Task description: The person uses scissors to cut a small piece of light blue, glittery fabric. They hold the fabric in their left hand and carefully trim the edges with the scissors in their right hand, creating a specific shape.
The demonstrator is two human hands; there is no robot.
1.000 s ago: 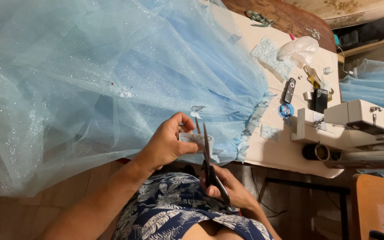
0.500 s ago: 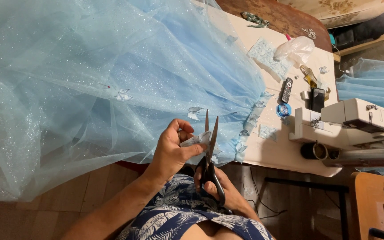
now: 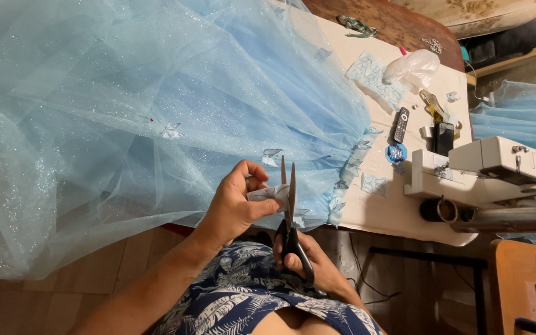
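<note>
The left hand (image 3: 234, 208) pinches a small pale fabric scrap (image 3: 269, 193) just below the hem of the sparkly light-blue tulle skirt (image 3: 156, 105). The right hand (image 3: 311, 267) grips black-handled steel scissors (image 3: 290, 217), blades slightly parted, long axis pointing up and away, near the white table's edge (image 3: 398, 223).

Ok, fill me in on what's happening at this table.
A person sits at the table trimming a small scrap of pale fabric. The left hand pinches the scrap, and the right hand works black-handled scissors, blades slightly parted at its edge. A big glittery light blue tulle skirt covers most of the table. A white sewing machine, a remote and a phone sit to the right.
</note>
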